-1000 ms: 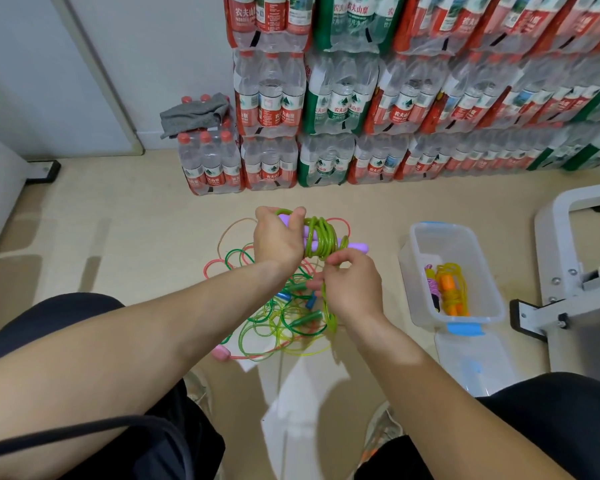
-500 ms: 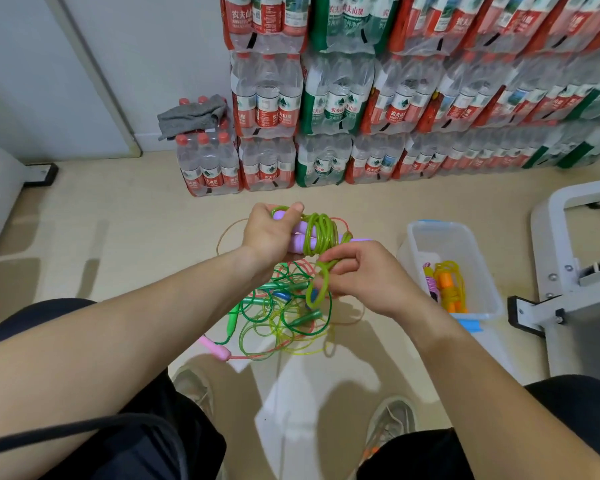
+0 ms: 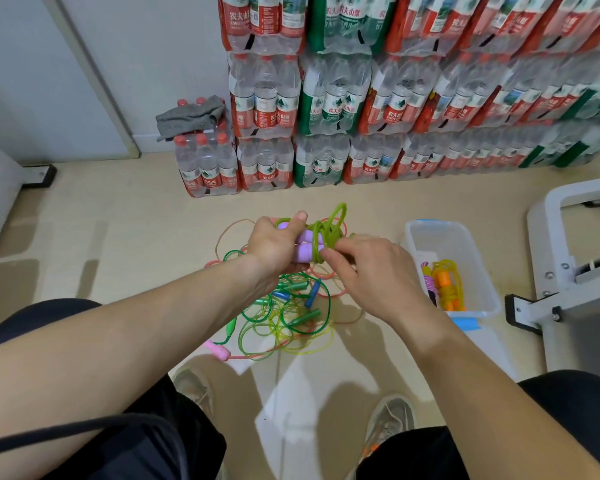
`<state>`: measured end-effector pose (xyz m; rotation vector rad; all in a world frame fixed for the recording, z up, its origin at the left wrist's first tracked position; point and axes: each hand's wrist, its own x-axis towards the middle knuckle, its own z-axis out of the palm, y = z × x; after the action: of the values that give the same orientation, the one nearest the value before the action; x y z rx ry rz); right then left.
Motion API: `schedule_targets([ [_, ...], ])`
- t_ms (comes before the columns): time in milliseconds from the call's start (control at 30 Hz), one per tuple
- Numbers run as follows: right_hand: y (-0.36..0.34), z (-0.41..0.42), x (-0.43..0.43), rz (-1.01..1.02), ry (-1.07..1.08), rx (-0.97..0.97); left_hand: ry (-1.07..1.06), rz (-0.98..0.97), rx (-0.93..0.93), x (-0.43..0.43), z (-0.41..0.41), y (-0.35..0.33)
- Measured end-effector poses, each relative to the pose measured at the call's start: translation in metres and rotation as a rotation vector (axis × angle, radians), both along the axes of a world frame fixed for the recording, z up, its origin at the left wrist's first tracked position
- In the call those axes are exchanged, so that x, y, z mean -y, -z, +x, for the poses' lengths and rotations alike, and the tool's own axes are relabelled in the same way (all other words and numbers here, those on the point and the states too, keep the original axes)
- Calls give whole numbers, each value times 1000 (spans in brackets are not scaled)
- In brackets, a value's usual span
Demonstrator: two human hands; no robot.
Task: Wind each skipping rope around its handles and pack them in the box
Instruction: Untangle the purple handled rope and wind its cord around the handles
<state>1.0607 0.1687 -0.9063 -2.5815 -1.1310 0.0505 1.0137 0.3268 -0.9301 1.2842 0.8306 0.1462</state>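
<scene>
Just right of the left hand [image 3: 274, 247] gripping the purple handles [image 3: 303, 249], the right hand [image 3: 368, 268] pinches the green rope [image 3: 328, 232]; tucking its end tightly should secure the coils.

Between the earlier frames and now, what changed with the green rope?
The right hand drew the hanging slack of the green rope up onto the purple handles; it now pinches the coil, with a loop standing above. The left hand kept gripping the handles. The loose ropes on the floor and the box stayed put.
</scene>
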Motion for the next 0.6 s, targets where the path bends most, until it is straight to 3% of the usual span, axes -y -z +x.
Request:
schedule_targets([
  [167, 20, 0, -3, 384, 30, -8, -38, 8, 7, 3, 2, -5],
  [267, 23, -2, -4, 458, 37, -21, -53, 43, -12, 6, 2, -6],
  [467, 14, -18, -12, 406, 111, 88, -30, 89, -2, 15, 0, -7],
  [600, 5, -21, -15, 180, 141, 28, 42, 256, 6, 20, -5, -7],
])
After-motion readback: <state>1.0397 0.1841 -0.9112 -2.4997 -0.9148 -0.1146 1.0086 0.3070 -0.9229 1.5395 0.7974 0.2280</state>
